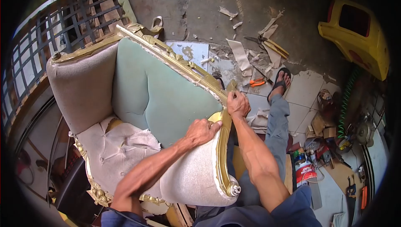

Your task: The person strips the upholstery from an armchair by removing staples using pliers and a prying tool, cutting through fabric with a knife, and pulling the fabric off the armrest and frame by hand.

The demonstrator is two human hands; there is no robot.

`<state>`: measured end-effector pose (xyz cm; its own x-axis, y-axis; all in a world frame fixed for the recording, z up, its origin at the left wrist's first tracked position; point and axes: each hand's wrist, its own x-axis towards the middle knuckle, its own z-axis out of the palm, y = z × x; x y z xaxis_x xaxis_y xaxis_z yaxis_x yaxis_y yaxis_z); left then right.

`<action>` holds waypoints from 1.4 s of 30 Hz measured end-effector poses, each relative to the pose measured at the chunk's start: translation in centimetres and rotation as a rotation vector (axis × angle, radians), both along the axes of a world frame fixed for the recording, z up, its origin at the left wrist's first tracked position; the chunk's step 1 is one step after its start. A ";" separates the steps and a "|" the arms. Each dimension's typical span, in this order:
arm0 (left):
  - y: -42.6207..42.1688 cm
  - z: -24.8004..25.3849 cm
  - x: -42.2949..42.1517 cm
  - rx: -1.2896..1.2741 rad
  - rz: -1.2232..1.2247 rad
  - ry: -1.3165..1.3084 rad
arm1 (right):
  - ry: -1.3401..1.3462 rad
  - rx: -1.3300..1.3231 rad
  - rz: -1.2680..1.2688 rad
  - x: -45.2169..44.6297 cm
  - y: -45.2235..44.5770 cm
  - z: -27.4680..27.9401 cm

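Observation:
An armchair [102, 139] with a gold carved frame [179, 59] lies tilted in front of me. Its backrest shows bare green foam [171, 89], while pale fabric covers the sides and the buttoned seat, torn at one edge. My left hand [203, 131] grips the near armrest where it meets the back, its thumb along the gold wood and its fingers bent. Just beyond, at the outer side of the frame's corner, my right hand [238, 105] is closed. A small olive-yellow piece [232, 85] shows at its fingertips, and I cannot make out what it is.
Orange-handled pliers [256, 82], yellow-handled cutters [273, 47] and fabric scraps [239, 55] lie on the floor ahead. A webbed frame [79, 18] stands at the left. A yellow molded panel [355, 34], a green coiled hose [347, 105] and assorted tools and cans are at the right.

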<state>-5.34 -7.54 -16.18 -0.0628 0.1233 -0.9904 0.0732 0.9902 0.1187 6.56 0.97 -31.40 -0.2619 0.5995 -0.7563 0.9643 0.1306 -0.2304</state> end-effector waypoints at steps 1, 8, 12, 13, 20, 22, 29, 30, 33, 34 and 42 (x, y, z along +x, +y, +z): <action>-1.5 -0.6 1.6 0.117 0.033 0.162 | 0.026 0.029 -0.010 -0.1 0.0 -0.2; -6.0 13.7 2.1 -0.263 0.430 0.055 | -0.062 -0.009 0.036 4.9 -4.3 3.2; -3.8 7.1 -4.3 0.119 0.340 0.304 | 0.144 0.218 0.065 -0.6 0.2 -3.4; -5.3 10.0 -2.1 0.102 0.324 0.264 | 0.018 0.098 0.057 -0.4 0.1 -2.0; -13.6 9.2 1.6 0.548 0.526 0.008 | -0.083 0.039 0.065 0.3 -0.1 -0.4; -15.2 6.6 -0.4 0.459 0.764 -0.060 | -0.031 0.074 0.095 -0.2 0.2 -1.5; -18.1 3.7 0.5 0.542 0.311 0.282 | -0.063 0.043 0.082 -1.2 0.6 -0.3; -18.8 3.8 0.5 0.586 0.145 0.401 | -0.086 0.038 0.077 -1.1 0.5 -0.1; -21.3 3.6 0.1 0.604 0.121 0.293 | -0.045 0.067 0.068 -1.2 0.5 -0.5; -21.1 3.4 0.1 0.605 0.123 0.291 | -0.055 0.077 0.065 -1.0 0.4 -0.3; -16.1 4.0 5.5 0.170 0.840 0.520 | -0.006 0.096 0.049 -0.6 0.3 -0.8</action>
